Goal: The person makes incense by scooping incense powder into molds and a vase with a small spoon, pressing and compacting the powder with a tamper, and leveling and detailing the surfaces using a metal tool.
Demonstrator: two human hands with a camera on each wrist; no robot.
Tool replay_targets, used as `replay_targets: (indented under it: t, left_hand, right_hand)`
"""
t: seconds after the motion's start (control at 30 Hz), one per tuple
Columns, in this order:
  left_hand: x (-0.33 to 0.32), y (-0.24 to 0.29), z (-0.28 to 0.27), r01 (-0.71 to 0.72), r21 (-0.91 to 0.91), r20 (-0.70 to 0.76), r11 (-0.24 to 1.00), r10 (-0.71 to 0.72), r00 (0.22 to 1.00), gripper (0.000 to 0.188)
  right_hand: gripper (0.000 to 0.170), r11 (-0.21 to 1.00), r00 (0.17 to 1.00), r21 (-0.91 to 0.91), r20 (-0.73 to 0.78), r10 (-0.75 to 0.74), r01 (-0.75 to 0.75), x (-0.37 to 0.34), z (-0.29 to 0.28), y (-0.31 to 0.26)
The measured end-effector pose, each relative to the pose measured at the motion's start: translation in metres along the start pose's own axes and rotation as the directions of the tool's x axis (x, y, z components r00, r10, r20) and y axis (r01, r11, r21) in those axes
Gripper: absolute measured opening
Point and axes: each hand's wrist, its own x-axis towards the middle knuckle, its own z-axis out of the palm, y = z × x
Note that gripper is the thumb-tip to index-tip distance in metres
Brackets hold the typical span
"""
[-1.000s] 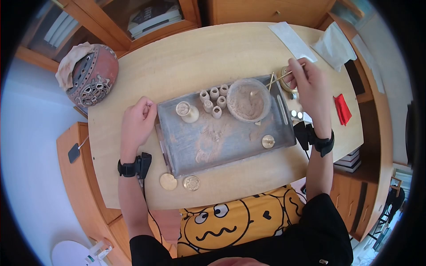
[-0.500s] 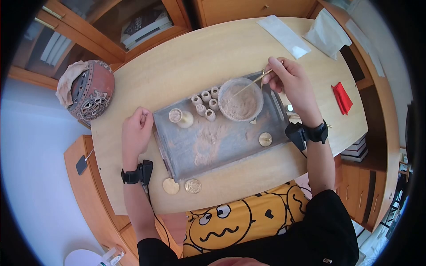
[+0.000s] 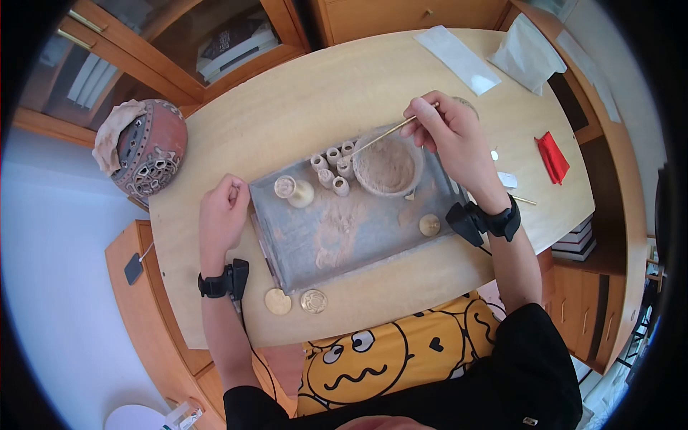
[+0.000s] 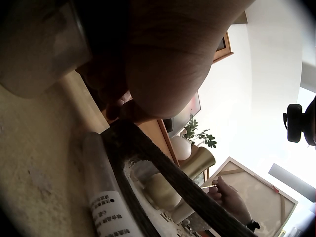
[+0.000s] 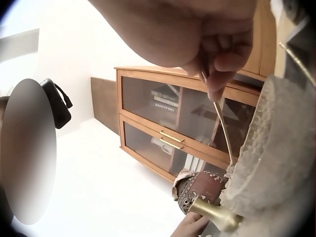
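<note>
In the head view my right hand (image 3: 448,136) pinches the thin handle of a small brass spoon (image 3: 390,134). The spoon's far end slants down over the left rim of a pale bowl of powder (image 3: 387,172), beside a cluster of small open cylinders (image 3: 345,169). The right wrist view shows the spoon (image 5: 223,126) reaching from my fingertips to the rough bowl rim (image 5: 247,163). My left hand (image 3: 223,215) rests at the left edge of the grey tray (image 3: 301,251), fingers loosely curled, nothing seen in them. Near it stands a flared brass vessel (image 3: 295,190).
Powder is spread over the tray's middle, with a brass disc-shaped piece (image 3: 429,225) at its right. Two round brass pieces (image 3: 314,301) lie by the front edge. A red pouch (image 3: 551,159), white packets (image 3: 459,59) and a red-brown patterned pot (image 3: 149,147) are farther out.
My right hand has moved left, taking the spoon's end from inside the bowl to its left rim by the small cylinders. The left hand stays by the tray; the head view has shifted slightly.
</note>
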Motion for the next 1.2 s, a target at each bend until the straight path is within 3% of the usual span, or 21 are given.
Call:
replay_targets:
  t: [0.13, 0.23, 0.3, 0.37, 0.43, 0.47, 0.63, 0.73, 0.97, 1.2]
  left_hand:
    - [-0.001, 0.001, -0.001, 0.007, -0.004, 0.006, 1.0, -0.007, 1.0, 0.014]
    - [0.0, -0.003, 0.005, -0.032, -0.036, -0.064, 0.999, 0.029, 0.998, 0.013]
    - [-0.001, -0.005, 0.005, -0.016, -0.051, -0.052, 0.999, 0.013, 0.999, 0.013]
    - [-0.001, -0.005, 0.004, -0.008, -0.066, -0.046, 0.998, 0.005, 0.999, 0.013]
    - [0.0, -0.003, 0.004, -0.018, -0.041, -0.052, 0.999, 0.016, 0.999, 0.013]
    - [0.0, -0.001, 0.004, -0.02, -0.041, -0.048, 0.999, 0.018, 0.999, 0.013]
    - [-0.001, -0.001, 0.003, -0.004, -0.026, -0.043, 1.0, 0.002, 0.999, 0.012]
    - [0.0, -0.001, 0.004, -0.003, -0.017, -0.037, 1.0, 0.003, 0.999, 0.012]
    - [0.0, 0.001, 0.0, 0.021, -0.002, 0.004, 1.0, -0.021, 1.0, 0.013]
    - [-0.001, 0.002, 0.0, 0.011, 0.013, -0.003, 1.0, -0.011, 1.0, 0.014]
  right_hand:
    - [0.03, 0.999, 0.999, -0.025, -0.027, -0.036, 0.035, -0.006, 0.0, -0.004]
    - [0.03, 0.996, 0.994, 0.012, -0.066, -0.089, 0.09, -0.008, -0.007, -0.003]
    - [0.029, 0.991, 0.984, 0.094, -0.163, -0.076, 0.092, -0.008, -0.019, 0.0]
    - [0.029, 0.987, 0.982, 0.119, -0.167, -0.092, 0.113, -0.004, -0.028, 0.006]
    - [0.029, 0.996, 0.982, -0.093, -0.185, -0.03, 0.013, -0.003, -0.032, 0.009]
    - [0.029, 0.996, 0.982, -0.094, -0.188, -0.027, 0.01, -0.002, -0.032, 0.009]
    - [0.034, 0.987, 0.986, 0.003, 0.039, 0.162, -0.163, -0.001, -0.028, 0.024]
    - [0.034, 0.966, 0.97, 0.09, 0.045, 0.239, -0.242, 0.001, -0.028, 0.03]
    - [0.035, 0.952, 0.966, 0.186, -0.051, 0.255, -0.241, 0.004, -0.027, 0.019]
    - [0.035, 0.975, 0.987, 0.172, -0.053, 0.149, -0.138, 0.007, -0.01, 0.003]
